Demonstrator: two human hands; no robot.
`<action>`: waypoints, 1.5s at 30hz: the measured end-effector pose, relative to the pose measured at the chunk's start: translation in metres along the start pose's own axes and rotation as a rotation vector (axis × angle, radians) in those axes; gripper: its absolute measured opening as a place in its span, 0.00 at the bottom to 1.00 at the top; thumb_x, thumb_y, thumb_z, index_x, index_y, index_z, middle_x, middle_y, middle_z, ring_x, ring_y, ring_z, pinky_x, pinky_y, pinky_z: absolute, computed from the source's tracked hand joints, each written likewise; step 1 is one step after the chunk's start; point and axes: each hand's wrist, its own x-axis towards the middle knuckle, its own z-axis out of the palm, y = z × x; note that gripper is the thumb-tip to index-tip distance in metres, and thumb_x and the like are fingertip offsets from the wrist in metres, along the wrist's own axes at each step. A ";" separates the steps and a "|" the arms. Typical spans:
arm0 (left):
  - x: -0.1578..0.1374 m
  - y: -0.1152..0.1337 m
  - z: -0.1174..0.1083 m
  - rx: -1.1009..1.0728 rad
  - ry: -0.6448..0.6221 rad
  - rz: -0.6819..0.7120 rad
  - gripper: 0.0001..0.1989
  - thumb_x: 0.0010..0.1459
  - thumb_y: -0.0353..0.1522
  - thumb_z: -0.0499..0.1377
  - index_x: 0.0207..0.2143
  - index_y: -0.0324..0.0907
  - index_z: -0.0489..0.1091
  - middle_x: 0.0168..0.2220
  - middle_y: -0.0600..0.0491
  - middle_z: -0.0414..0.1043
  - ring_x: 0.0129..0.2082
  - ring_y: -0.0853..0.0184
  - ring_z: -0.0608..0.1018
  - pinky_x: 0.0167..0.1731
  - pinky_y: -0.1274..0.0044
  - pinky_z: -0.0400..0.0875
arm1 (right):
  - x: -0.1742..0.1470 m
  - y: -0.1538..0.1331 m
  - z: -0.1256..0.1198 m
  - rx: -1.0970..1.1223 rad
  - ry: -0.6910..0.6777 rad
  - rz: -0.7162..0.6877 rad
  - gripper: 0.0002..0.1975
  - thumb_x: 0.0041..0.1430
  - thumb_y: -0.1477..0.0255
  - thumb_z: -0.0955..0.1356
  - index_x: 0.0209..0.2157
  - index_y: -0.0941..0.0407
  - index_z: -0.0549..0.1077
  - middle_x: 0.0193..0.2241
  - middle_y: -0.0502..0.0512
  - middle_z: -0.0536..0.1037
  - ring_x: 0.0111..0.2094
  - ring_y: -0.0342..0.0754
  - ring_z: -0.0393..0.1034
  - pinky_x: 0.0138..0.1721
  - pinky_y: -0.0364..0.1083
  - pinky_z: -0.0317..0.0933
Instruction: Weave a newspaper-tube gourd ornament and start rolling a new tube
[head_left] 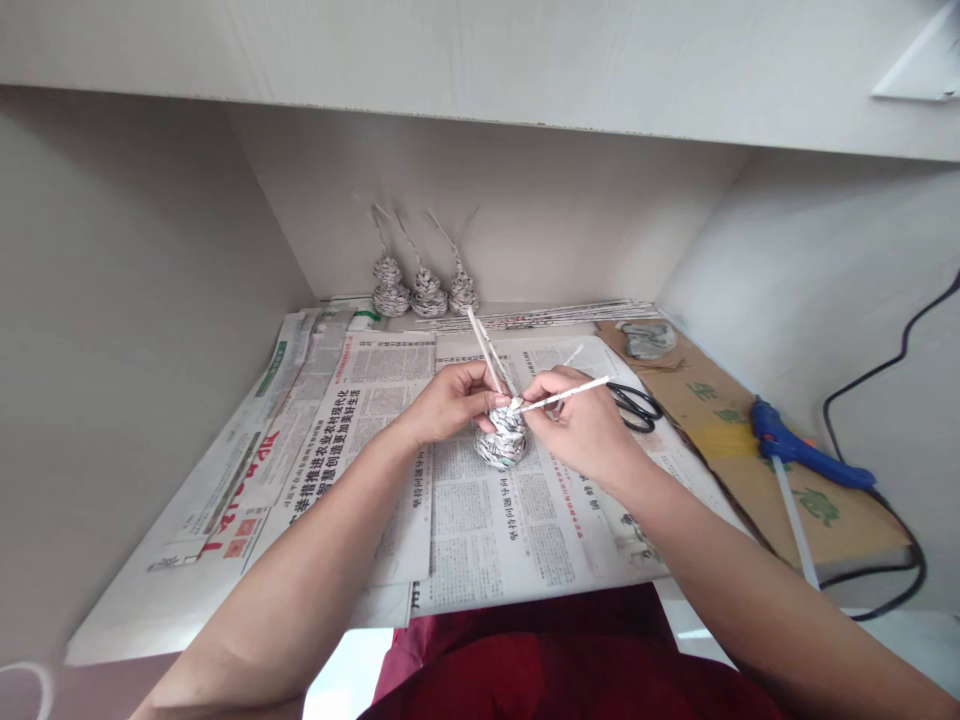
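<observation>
The worktop (112,615) is walled at left, back and right, its near edge close to the person's dark red clothing (517,660). Newspaper (465,535) covers most of it, leaving open room left of the hands and in front of them; cardboard (701,400) with a blue glue gun (814,455) fills the right side. Both forearms slant inward from the lower corners. The right hand (585,425), knuckles up, and the left hand (457,402), thumb towards the right, meet near the middle. Between them stands the woven paper piece (501,447), its rounded base below the fingers. The left fingers are closed around its top, beside upright strips (487,350); the right ones pinch a slanting strip (574,392).
</observation>
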 end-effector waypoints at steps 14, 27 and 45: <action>-0.001 0.002 0.004 -0.020 0.008 0.010 0.15 0.47 0.37 0.69 0.30 0.35 0.71 0.26 0.53 0.72 0.25 0.69 0.77 0.21 0.78 0.76 | 0.006 -0.009 -0.015 0.047 -0.403 0.150 0.08 0.57 0.71 0.65 0.26 0.54 0.74 0.17 0.47 0.70 0.16 0.40 0.57 0.17 0.43 0.46; 0.000 0.000 0.008 0.018 0.047 0.067 0.15 0.49 0.38 0.68 0.29 0.37 0.69 0.25 0.55 0.71 0.23 0.71 0.75 0.21 0.80 0.73 | 0.002 -0.017 -0.011 0.138 -0.315 0.264 0.13 0.60 0.66 0.63 0.26 0.54 0.75 0.14 0.49 0.73 0.12 0.40 0.60 0.14 0.42 0.48; 0.001 -0.004 0.006 0.000 0.038 0.053 0.14 0.49 0.36 0.68 0.31 0.37 0.68 0.27 0.55 0.70 0.22 0.73 0.74 0.21 0.81 0.72 | 0.000 -0.017 -0.018 0.080 -0.303 0.159 0.17 0.62 0.64 0.63 0.24 0.53 0.76 0.15 0.49 0.74 0.12 0.40 0.62 0.16 0.43 0.51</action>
